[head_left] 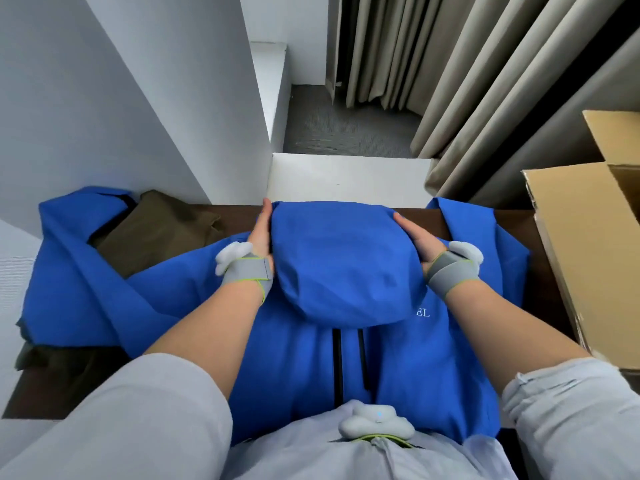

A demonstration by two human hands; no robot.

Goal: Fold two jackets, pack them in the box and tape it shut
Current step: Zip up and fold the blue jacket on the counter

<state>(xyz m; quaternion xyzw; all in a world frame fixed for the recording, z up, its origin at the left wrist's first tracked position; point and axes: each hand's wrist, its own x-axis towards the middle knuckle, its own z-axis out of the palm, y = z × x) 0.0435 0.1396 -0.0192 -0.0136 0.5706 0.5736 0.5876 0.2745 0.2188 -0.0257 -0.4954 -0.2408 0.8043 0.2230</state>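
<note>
Here we are at the blue jacket [398, 358], laid front-up across the dark table [62, 389] with its zip [337, 362] running toward the person. The hood [346, 265] is turned down over the chest. The left hand [261, 233] lies along the hood's left edge and the right hand [415, 242] along its right edge. Both have fingers straight and pressed against the cloth, flat rather than clenched, and the thumbs are hidden.

This looks like the first fold, so most of the task lies ahead. To do it well, I'd say press the hood flat and centred over the zip and smooth the bulge out toward the edges. Only then bring in the sleeves. The left sleeve [79, 258] sprawls out far to the left and the right sleeve [478, 237] stands up at the far right. Trapped air in the hood could make a lumpy bundle.

The olive jacket [156, 230] waits crumpled on the far left of the table, partly under that blue sleeve. The cardboard box [581, 244] stands open on the right, just beside the jacket, with its flaps up. No tape shows.

Round the room, there's a white wall [121, 98] on the left and a pale ledge [346, 174] just beyond the table. Grey carpet [339, 123] lies farther off, and beige curtains [450, 81] hang on the far right.
</note>
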